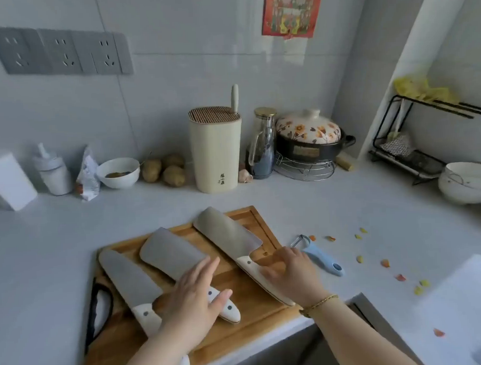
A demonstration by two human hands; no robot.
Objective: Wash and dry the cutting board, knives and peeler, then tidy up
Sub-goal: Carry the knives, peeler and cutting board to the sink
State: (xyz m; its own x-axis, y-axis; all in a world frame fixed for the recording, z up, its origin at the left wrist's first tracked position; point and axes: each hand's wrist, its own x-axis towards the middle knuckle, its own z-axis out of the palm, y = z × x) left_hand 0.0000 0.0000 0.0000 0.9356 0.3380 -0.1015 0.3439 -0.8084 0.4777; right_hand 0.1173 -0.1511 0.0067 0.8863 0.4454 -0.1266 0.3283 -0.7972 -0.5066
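A wooden cutting board (244,306) lies on the counter in front of me. Three knives with grey blades and white handles rest on it side by side: a left knife (128,281), a middle cleaver (171,254) and a right cleaver (228,235). My left hand (192,303) hovers flat with fingers spread over the middle cleaver's handle. My right hand (290,274) rests on the right cleaver's handle, fingers curled over it. A blue-handled peeler (319,257) lies on the counter just right of the board.
Behind the board stand a cream knife block (216,153) with one knife in it, potatoes (164,169), a white bowl (117,172), a glass jar (262,145) and a floral-lidded pot (309,138). Peel scraps (386,263) dot the counter right. Stacked bowls (468,183) and a black rack (414,139) sit far right.
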